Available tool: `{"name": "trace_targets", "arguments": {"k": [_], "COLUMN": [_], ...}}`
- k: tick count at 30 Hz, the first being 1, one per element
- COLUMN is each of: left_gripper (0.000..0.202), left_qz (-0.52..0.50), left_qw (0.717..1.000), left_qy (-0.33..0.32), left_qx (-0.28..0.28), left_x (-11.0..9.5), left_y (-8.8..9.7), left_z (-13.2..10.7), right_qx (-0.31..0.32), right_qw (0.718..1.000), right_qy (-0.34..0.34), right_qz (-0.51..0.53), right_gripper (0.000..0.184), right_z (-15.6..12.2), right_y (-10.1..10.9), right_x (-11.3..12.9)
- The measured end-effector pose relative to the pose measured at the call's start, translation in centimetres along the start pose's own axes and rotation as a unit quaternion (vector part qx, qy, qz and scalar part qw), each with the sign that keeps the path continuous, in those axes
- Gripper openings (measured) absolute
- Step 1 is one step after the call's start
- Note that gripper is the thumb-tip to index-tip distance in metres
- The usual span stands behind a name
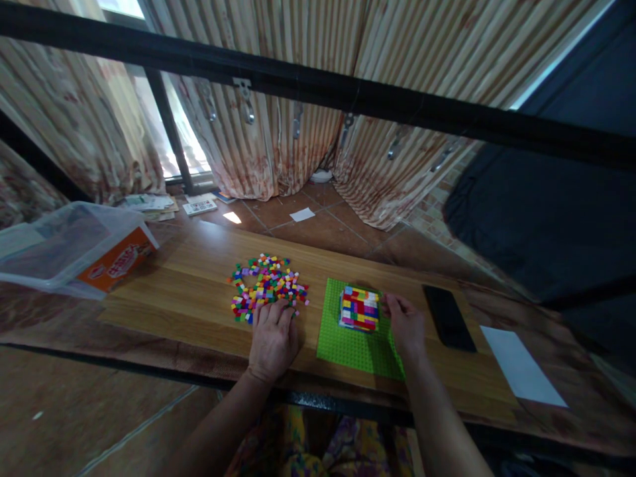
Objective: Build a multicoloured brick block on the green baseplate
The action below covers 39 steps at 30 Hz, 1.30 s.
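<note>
A loose pile of small multicoloured toy bricks lies on the wooden board. My left hand rests at its near edge, palm down, fingers a little bent and slightly apart over the bricks. Right of the pile is a green studded baseplate. On it stands a low block built of colourful bricks, with pale sides. My right hand is just right of this block, above the baseplate's right edge, thumb and fingers pinched together. Whatever is in that pinch is too small to make out.
A black phone lies on the board's right part, with a white paper sheet beyond it. At the left stands a clear plastic box with an orange label. A dark metal bar crosses in front of the curtains.
</note>
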<state>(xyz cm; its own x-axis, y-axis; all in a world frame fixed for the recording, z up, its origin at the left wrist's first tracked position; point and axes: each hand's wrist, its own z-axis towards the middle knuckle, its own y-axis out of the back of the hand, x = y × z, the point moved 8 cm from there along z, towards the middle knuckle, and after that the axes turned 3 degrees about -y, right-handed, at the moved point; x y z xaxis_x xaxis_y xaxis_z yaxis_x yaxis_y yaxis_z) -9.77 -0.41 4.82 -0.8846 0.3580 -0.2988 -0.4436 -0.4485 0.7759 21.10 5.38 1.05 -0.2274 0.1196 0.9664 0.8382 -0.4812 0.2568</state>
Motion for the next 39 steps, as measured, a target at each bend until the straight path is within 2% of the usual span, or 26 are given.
{"name": "trace_targets", "arguments": {"k": [3, 10, 16, 22, 27, 30, 32, 35, 37, 39], "left_gripper": [0.017, 0.017, 0.017, 0.017, 0.018, 0.018, 0.018, 0.018, 0.018, 0.018], "left_qz": [0.002, 0.007, 0.003, -0.007, -0.006, -0.004, -0.004, -0.008, -0.012, -0.021], "left_qw": [1.000, 1.000, 1.000, 1.000, 1.000, 1.000, 1.000, 1.000, 1.000, 1.000], "left_qy": [-0.003, -0.003, 0.006, 0.006, 0.007, 0.005, 0.008, 0.011, 0.009, 0.004], "left_qx": [-0.005, -0.007, 0.009, 0.016, 0.011, 0.008, 0.007, 0.010, 0.011, 0.006], "left_x": [0.0, 0.1, 0.0, 0.0, 0.0, 0.0, 0.0, 0.2, 0.2, 0.1], "left_y": [-0.1, -0.1, -0.2, -0.3, -0.1, 0.0, -0.1, -0.3, -0.4, -0.3], "left_z": [-0.1, -0.1, 0.0, -0.1, 0.0, 0.0, -0.1, -0.1, -0.1, -0.1], "right_qx": [0.005, 0.059, 0.052, 0.037, 0.044, 0.024, -0.015, -0.050, -0.014, 0.064], "right_qw": [0.999, 0.989, 0.997, 0.999, 0.999, 0.999, 0.999, 0.991, 0.980, 0.958], "right_qy": [-0.024, -0.078, -0.037, 0.001, 0.003, 0.013, 0.033, 0.111, 0.176, 0.247], "right_qz": [0.047, 0.109, 0.044, -0.038, -0.031, -0.020, -0.025, -0.058, -0.087, -0.128], "right_gripper": [0.051, 0.047, 0.042, 0.046, 0.048, 0.051, 0.052, 0.044, 0.036, 0.029], "right_z": [0.1, 0.2, -0.2, -0.8, -0.7, -0.9, -1.6, -4.3, -6.9, -9.7], "right_y": [-0.7, -2.8, -2.7, -2.8, -2.9, -1.9, -0.5, 0.7, -0.1, -2.0], "right_x": [0.0, -1.1, -0.2, 1.0, 0.6, 0.6, 1.0, 2.9, 4.4, 5.7]}}
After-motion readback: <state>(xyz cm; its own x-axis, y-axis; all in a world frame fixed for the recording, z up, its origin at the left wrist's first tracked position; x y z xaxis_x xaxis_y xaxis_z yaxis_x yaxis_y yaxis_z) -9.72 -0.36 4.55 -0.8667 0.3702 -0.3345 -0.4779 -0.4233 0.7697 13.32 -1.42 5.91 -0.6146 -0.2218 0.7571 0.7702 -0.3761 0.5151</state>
